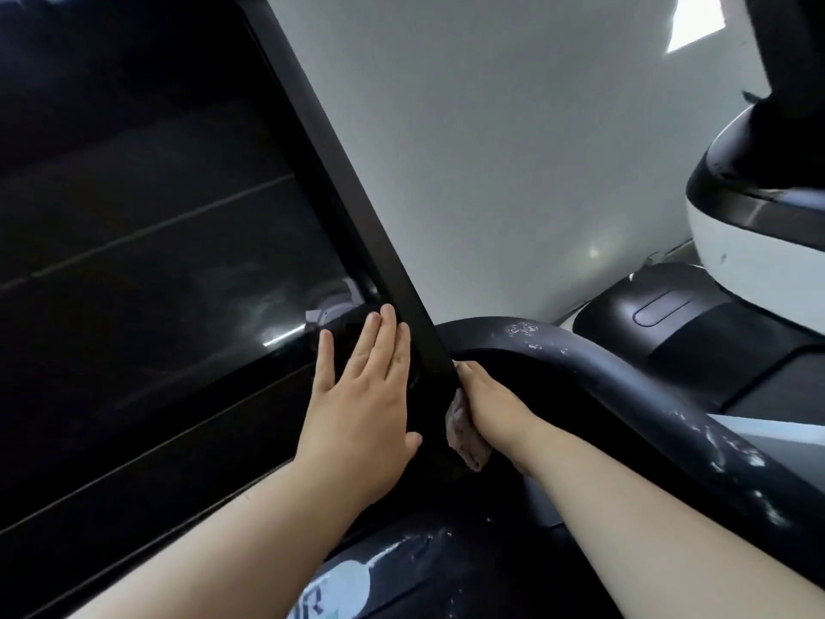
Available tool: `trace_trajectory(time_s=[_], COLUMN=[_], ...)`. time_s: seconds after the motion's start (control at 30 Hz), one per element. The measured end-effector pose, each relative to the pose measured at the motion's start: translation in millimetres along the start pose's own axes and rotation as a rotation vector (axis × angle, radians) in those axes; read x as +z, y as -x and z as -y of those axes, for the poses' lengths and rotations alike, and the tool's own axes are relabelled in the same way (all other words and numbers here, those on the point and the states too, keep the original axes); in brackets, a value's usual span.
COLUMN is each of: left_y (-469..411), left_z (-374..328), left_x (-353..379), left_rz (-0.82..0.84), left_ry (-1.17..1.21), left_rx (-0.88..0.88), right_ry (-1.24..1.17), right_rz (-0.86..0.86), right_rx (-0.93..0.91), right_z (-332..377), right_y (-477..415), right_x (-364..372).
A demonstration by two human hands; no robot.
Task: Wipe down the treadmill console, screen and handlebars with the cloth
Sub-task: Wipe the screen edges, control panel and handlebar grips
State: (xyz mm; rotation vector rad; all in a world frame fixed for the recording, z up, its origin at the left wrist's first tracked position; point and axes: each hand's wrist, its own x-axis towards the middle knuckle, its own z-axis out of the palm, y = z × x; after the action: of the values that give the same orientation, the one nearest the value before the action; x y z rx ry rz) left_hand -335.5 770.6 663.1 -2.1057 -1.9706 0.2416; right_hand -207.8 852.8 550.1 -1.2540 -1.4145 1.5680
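The treadmill's big dark screen (147, 243) fills the left of the view, tilted, with a black frame edge (357, 180) running down to the centre. My left hand (366, 395) lies flat on the screen's lower right corner, fingers straight. My right hand (486, 399) reaches behind that frame edge and holds a pale pinkish cloth (466, 440) against its back side; the fingertips are hidden by the frame. A black curved handlebar (625, 390) with worn, flaking white patches arcs from behind the screen toward the lower right.
A light grey wall (513, 149) lies behind the screen. At the right stands another machine with a white and black housing (750, 243) and a black base (696, 323). Part of the console with a round sticker (343, 583) shows at the bottom.
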Motion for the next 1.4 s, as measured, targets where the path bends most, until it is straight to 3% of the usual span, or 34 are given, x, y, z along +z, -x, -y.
trace_trajectory(time_s=[0.1,0.33,0.57,0.67,0.8,0.87,1.1,1.17,1.3,1.4], left_y=[18,39,14,-2,-3,0,1,0,-2,-2], left_z=[-7,-13,-11,-16,-21,-19,-26,-30,-36,-39], left_x=[9,13,-1,13,30,34,36,39,41,40], left_rz=[0.077,0.071,-0.014,-0.099,-0.136,-0.144,-0.122,-0.114,-0.087,-0.085], left_ry=[-0.018,0.017,0.107,0.100,0.164,0.145,0.077,0.051,-0.008,0.008], left_rx=[0.065,0.034,0.039,0.053,0.049,0.056,0.017,-0.010,-0.038,-0.069], right_ry=[0.048,0.273,-0.213,-0.238,-0.031,0.030,-0.263,-0.255,0.078,0.194], right_rz=[-0.031,0.019,-0.287,-0.137,0.111,0.134,0.349,0.348,0.260,0.242], right_rx=[0.004,-0.040,-0.013,-0.073,-0.155,-0.159,-0.024,-0.008,-0.094,-0.150], right_z=[-1,-17,23,51,49,35,9,-2,-5,-6], right_y=[23,65,6,-34,-48,-50,-25,-12,2,8], right_x=[-3,-17,-43,-36,-17,-12,-27,-33,-48,-59])
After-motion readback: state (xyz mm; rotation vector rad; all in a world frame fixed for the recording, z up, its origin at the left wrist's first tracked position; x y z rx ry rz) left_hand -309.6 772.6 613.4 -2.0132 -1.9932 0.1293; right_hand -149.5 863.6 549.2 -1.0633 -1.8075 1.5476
